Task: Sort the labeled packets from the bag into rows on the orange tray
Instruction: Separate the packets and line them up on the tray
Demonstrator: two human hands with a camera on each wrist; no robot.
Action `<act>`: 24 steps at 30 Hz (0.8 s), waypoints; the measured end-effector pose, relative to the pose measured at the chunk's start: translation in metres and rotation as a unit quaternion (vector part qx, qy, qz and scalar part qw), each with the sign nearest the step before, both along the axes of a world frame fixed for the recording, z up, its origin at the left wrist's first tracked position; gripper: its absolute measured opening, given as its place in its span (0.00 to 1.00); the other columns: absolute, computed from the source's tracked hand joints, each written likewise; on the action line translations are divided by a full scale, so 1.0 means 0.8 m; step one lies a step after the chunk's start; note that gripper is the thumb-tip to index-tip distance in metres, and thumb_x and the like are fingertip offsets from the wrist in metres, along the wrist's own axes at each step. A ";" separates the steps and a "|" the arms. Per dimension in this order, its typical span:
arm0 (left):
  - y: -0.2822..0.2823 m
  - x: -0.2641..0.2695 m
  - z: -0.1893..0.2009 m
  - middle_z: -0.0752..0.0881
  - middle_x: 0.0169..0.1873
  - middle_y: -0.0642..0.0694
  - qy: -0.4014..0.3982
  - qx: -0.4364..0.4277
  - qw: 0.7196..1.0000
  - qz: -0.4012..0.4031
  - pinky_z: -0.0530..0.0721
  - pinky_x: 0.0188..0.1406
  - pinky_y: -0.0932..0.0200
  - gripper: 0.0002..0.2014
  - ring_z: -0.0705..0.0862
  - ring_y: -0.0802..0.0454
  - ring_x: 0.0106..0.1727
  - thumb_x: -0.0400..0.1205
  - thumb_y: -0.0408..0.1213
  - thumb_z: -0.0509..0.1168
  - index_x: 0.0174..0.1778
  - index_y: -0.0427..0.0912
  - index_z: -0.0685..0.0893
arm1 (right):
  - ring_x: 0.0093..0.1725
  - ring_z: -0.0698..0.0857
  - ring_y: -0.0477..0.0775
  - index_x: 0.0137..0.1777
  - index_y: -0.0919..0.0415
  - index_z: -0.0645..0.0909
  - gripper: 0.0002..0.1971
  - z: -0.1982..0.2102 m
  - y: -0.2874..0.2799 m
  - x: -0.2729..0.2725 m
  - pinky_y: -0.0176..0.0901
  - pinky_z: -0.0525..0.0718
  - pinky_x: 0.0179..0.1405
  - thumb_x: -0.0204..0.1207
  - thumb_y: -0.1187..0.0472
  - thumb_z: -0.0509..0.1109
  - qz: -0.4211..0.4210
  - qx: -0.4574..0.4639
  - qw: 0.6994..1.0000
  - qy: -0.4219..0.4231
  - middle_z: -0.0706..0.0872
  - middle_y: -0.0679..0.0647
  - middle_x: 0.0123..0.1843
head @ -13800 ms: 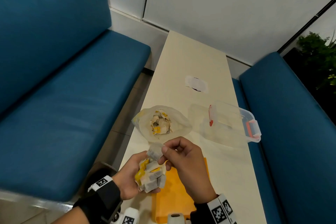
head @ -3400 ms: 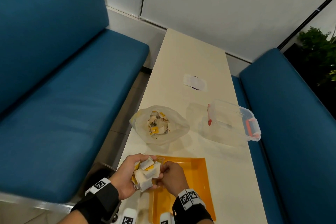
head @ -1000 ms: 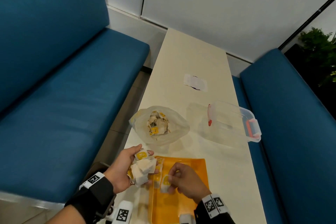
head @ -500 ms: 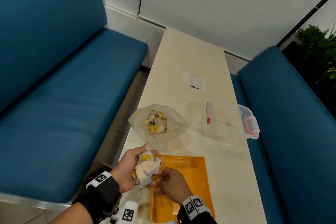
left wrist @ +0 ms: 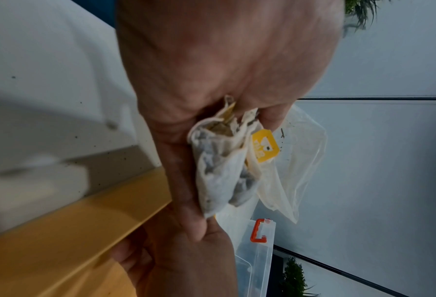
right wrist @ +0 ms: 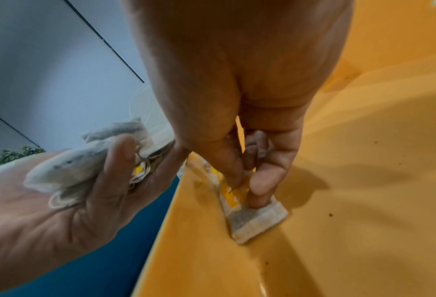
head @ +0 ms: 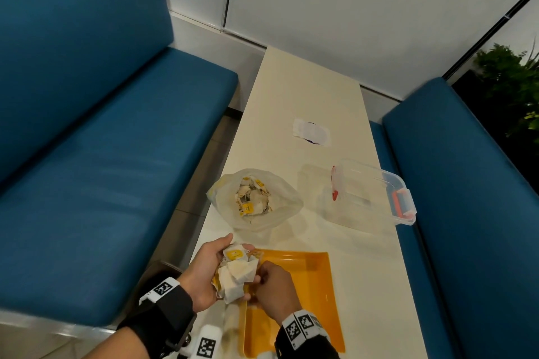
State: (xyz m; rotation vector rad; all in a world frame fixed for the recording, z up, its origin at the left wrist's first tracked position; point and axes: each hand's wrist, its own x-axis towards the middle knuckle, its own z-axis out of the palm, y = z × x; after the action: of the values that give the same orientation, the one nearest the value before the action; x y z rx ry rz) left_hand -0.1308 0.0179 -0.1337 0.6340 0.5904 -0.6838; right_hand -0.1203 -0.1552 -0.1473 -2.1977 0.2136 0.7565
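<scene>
Beside the left hand (head: 204, 269): packet going down on orange tray (head: 318, 285).
Left hand grips packet bunch (head: 236, 272); right hand (right wrist: 239, 172) pinches one packet (right wrist: 256, 218) against tray floor.

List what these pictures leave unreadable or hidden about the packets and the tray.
- Head view: packets laid on the orange tray are hidden by the right hand.
- Left wrist view: the number of packets in the bunch is hidden by the left hand.
- Right wrist view: the packet's yellow label is blurred and covered by fingertips.
</scene>
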 end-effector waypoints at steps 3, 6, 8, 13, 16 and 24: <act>0.002 0.000 -0.002 0.87 0.64 0.27 0.007 -0.003 1.000 0.002 0.85 0.51 0.34 0.31 0.86 0.27 0.61 0.87 0.61 0.55 0.65 0.38 0.89 | 0.44 0.90 0.59 0.41 0.52 0.80 0.11 0.026 -0.001 -0.001 0.51 0.91 0.41 0.70 0.71 0.64 0.013 -0.038 0.999 -0.031 0.88 0.53 0.41; 0.003 0.002 0.001 0.88 0.59 0.28 0.010 0.001 1.000 0.005 0.85 0.51 0.34 0.31 0.88 0.28 0.55 0.87 0.60 0.54 0.64 0.38 0.89 | 0.42 0.87 0.47 0.42 0.49 0.79 0.09 0.057 -0.008 0.008 0.43 0.88 0.44 0.76 0.65 0.68 0.007 -0.061 0.990 -0.129 0.86 0.47 0.41; 0.001 0.001 0.005 0.88 0.59 0.29 0.007 0.001 1.000 0.000 0.86 0.49 0.36 0.30 0.88 0.28 0.55 0.87 0.60 0.54 0.65 0.39 0.89 | 0.40 0.84 0.41 0.43 0.51 0.82 0.05 0.078 -0.007 0.014 0.33 0.84 0.40 0.76 0.62 0.73 -0.003 -0.027 0.982 -0.185 0.87 0.46 0.41; -0.006 -0.001 0.011 0.88 0.63 0.32 -0.018 0.002 1.000 -0.019 0.87 0.47 0.40 0.29 0.90 0.33 0.55 0.88 0.58 0.53 0.68 0.43 0.89 | 0.43 0.86 0.41 0.41 0.49 0.86 0.09 0.099 0.017 0.020 0.38 0.87 0.41 0.65 0.48 0.79 0.032 0.041 0.989 -0.139 0.89 0.44 0.47; -0.010 -0.001 0.017 0.91 0.56 0.36 -0.033 0.017 0.999 -0.022 0.88 0.42 0.43 0.28 0.91 0.38 0.48 0.89 0.57 0.51 0.65 0.44 0.91 | 0.42 0.86 0.43 0.40 0.49 0.86 0.06 0.093 0.028 0.022 0.44 0.88 0.45 0.66 0.52 0.79 0.028 0.033 0.990 -0.135 0.89 0.46 0.47; -0.009 0.001 0.017 0.87 0.68 0.36 -0.060 0.000 0.998 -0.009 0.88 0.44 0.42 0.29 0.87 0.37 0.56 0.90 0.58 0.49 0.71 0.46 0.87 | 0.41 0.85 0.42 0.41 0.51 0.86 0.04 0.089 0.038 0.028 0.30 0.80 0.38 0.70 0.57 0.79 0.016 0.045 0.989 -0.141 0.87 0.45 0.39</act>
State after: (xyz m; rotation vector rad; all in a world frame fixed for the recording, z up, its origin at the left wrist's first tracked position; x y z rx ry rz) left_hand -0.1299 0.0109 -0.1205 0.6759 0.4733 -0.6586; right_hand -0.0977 -0.1248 -0.0765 -2.1966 0.0022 0.4540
